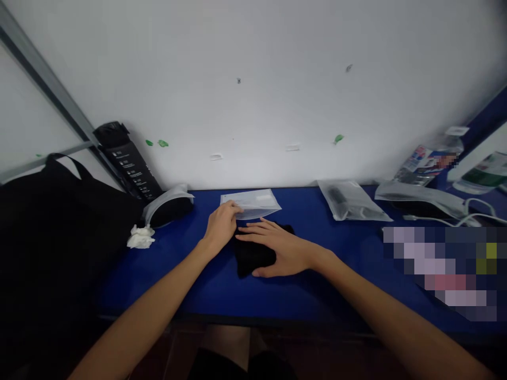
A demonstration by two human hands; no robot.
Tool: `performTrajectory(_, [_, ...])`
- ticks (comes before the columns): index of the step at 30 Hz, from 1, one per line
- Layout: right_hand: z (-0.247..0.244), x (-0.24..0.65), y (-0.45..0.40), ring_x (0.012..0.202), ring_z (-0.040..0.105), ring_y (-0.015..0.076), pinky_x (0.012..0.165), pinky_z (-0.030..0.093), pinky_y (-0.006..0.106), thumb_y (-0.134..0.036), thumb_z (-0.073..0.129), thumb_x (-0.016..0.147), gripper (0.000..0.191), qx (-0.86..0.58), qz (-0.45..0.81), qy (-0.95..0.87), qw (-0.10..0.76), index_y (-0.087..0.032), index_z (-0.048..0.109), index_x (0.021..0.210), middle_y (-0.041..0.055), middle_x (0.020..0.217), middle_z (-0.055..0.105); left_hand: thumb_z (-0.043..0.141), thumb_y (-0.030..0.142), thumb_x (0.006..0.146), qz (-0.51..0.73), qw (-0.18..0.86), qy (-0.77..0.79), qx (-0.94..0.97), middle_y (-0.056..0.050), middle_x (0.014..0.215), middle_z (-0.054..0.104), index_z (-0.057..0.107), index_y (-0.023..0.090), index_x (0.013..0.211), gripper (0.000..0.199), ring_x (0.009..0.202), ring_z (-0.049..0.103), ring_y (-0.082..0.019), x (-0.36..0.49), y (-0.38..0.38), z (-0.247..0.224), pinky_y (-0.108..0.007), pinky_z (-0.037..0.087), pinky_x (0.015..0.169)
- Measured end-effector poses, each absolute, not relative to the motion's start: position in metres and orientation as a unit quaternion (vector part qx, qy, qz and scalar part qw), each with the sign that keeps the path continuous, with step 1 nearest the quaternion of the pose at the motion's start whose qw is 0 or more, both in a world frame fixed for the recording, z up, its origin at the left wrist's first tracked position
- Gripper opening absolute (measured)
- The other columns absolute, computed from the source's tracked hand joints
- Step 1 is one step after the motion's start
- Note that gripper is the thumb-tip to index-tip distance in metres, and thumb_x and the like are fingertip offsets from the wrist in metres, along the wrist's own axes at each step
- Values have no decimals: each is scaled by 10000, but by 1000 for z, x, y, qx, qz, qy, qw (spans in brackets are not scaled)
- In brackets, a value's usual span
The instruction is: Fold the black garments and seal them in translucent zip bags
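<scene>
**Right hand point(287, 250) spread on black cloth point(251, 259), left hand point(222, 224) at a flat bag point(257, 199)**

The black cloth lies near the middle of the blue tabletop point(178, 290), between the near edge and the flat bag. The right hand comes in from the right and rests on the cloth, its grip open, fingers spread toward the left and thumb on the near side. The left hand reaches in from the left with bent fingers at the left part of the translucent flat bag; whether its grip is closed on the plastic cannot be told. The fingertips of both hands are near each other.

On the left, a large black bag point(51, 237) stands beside a crumpled white tissue point(140, 237) and a translucent pouch point(170, 208) with something black in it. Beyond them, a tall dark container point(129, 166) with white print leans toward the pale wall point(257, 105).

On the far right lie a filled pouch point(350, 200) holding a dark item and a long pouch point(420, 198) with black contents, near a white cable point(467, 219). A labelled plastic bottle point(430, 158) is behind the long pouch; a bottle with a green band point(485, 173) is farther right. The area on the near right is pixelated.
</scene>
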State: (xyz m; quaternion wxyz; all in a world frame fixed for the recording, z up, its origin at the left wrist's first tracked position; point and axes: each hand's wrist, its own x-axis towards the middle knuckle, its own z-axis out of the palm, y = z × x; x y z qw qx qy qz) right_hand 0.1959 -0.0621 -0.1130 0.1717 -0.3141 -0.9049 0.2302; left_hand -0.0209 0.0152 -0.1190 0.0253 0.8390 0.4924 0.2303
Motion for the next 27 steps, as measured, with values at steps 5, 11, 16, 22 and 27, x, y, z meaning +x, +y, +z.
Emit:
performTrajectory(5, [-106, 199, -66, 1630, 204, 363, 1312, 92, 666, -321, 808, 807, 941, -325, 208, -909, 156, -322, 393, 1651, 93, 1734, 325, 428, -9, 919, 210, 58, 474, 853, -46, 1426, 664, 742, 250, 1319, 570, 1193, 703, -232, -17, 12, -115, -352, 585, 1027])
performTrajectory(11, [-103, 201, -69, 1596, 306, 366, 1292, 136, 700, -152, 731, 734, 1041, -324, 214, -910, 148, -337, 327, 1675, 104, 1714, 362, 440, 51, 969, 215, 69, 451, 864, -64, 1467, 641, 613, 239, 1484, 575, 1186, 703, -231, -18, 14, -120, -333, 576, 1019])
performTrajectory(16, [-109, 198, -66, 1543, 418, 337, 1279, 225, 693, -27, 603, 724, 963, -350, 174, -906, 165, -281, 413, 1633, 122, 1652, 464, 440, 142, 1038, 223, 62, 437, 869, -97, 1431, 670, 583, 179, 1502, 488, 1332, 625, -254, -18, 18, -127, -379, 520, 1131])
performTrajectory(22, [-113, 190, -67, 1454, 526, 372, 1241, 346, 670, -145, 641, 849, 749, -384, 123, -893, 197, -178, 485, 1581, 180, 1609, 504, 469, 141, 1031, 225, 63, 449, 863, -34, 1343, 740, 710, 252, 1350, 414, 1286, 661, -223, -20, 20, -127, -364, 520, 1135])
performTrajectory(27, [-117, 189, -63, 1382, 605, 333, 1137, 527, 497, -9, 573, 716, 842, -403, 118, -884, 207, -185, 552, 1539, 137, 1540, 595, 457, 132, 1021, 228, 70, 449, 861, -68, 1268, 748, 724, 233, 1328, 419, 1213, 687, -244, -23, 24, -127, -385, 555, 1079])
